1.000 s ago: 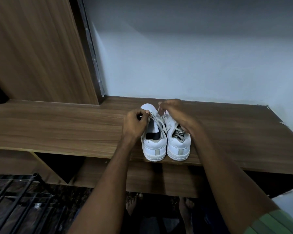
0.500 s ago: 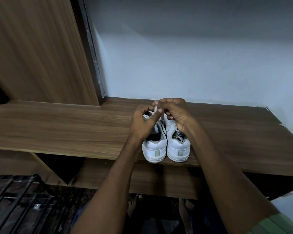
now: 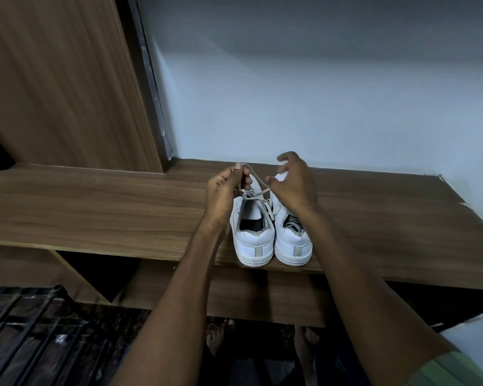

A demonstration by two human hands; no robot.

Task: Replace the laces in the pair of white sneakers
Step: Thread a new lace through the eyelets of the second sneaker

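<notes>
Two white sneakers stand heel-toward-me near the front edge of a wooden shelf: the left sneaker and the right sneaker. A pale lace rises from the left sneaker's upper eyelets. My left hand pinches the lace's end above the shoe's toe. Over the right sneaker's front hovers my right hand, its fingers spread and loosely curled, the thumb close to the lace; I see nothing held in it. The right sneaker's tongue and laces are partly hidden by my wrist.
A tall wooden panel stands at the left and a pale wall behind the shelf. A black metal rack sits on the floor at lower left. My bare feet show under the shelf.
My hands were together over the left sneaker. Now the right hand has drawn away to the right and spread its fingers, while the left hand has lifted the lace end.
</notes>
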